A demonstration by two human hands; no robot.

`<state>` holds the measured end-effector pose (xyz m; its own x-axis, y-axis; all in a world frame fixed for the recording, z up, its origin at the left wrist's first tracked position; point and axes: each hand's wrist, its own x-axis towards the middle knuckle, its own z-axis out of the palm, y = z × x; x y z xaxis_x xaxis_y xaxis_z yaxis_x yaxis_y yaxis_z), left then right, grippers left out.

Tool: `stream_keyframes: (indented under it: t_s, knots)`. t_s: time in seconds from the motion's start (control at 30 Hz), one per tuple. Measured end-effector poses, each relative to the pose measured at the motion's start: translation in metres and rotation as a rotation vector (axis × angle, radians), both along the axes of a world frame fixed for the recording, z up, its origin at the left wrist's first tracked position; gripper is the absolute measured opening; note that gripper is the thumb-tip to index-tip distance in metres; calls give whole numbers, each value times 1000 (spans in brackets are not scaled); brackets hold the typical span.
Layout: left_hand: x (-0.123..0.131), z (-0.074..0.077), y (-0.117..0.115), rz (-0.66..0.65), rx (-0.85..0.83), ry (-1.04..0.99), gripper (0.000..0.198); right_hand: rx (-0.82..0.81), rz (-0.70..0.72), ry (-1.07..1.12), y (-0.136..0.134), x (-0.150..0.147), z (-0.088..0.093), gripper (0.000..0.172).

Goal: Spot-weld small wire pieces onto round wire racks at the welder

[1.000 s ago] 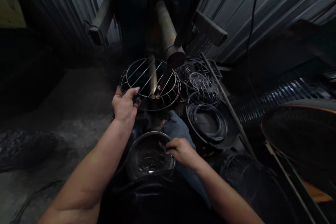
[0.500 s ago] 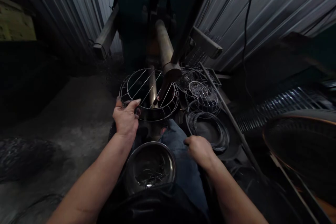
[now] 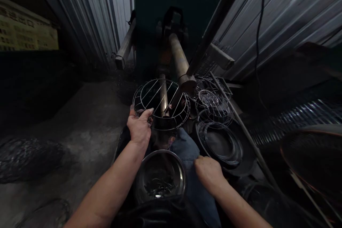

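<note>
Metal wire rack (image 3: 156, 97), rim pinched by the left hand (image 3: 139, 124): steadying seems the step, careful alignment the next need. The right hand (image 3: 208, 171) looks curled, contents unclear.

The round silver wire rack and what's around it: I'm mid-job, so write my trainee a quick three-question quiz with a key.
1. Which hand grips the round silver wire rack?
2. True or false: the right hand is inside the shiny round metal bowl.
3. Fill in: in the picture, the coiled silver wire lies to the ____ of the bowl.

Key:
1. The left hand.
2. False; it is outside the bowl.
3. Right.
</note>
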<state>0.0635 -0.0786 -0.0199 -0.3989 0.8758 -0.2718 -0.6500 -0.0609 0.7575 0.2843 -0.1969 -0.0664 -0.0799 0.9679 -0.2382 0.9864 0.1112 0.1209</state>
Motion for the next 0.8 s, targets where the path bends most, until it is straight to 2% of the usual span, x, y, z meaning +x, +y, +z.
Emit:
stream_keyframes:
  t_s: [0.07, 0.13, 0.2, 0.27, 0.33, 0.4, 0.6, 0.8]
  knots:
    - [0, 2, -2, -6, 15, -2, 50, -60, -34, 38, 6, 0, 12, 28]
    - [1, 2, -3, -12, 33, -3, 50, -79, -41, 157, 20, -5, 31, 22]
    - [4, 2, -4, -11, 42, 4, 50, 104, -3, 470, 38, -20, 47, 22]
    - [8, 0, -3, -5, 41, 20, 50, 341, -13, 878, 55, -42, 53, 23]
    - [9, -1, -3, 2, 37, 36, 50, 511, -67, 1156, 69, -65, 48, 21]
    - [9, -2, -2, 11, 41, 50, 49, 584, -122, 1276, 77, -83, 38, 19]
    - [9, 0, 1, 14, 76, 71, 44, 606, -229, 1332, 81, -98, 17, 14]
    - [13, 0, 8, 42, 66, 58, 46, 632, -368, 1434, 91, -104, 8, 21]
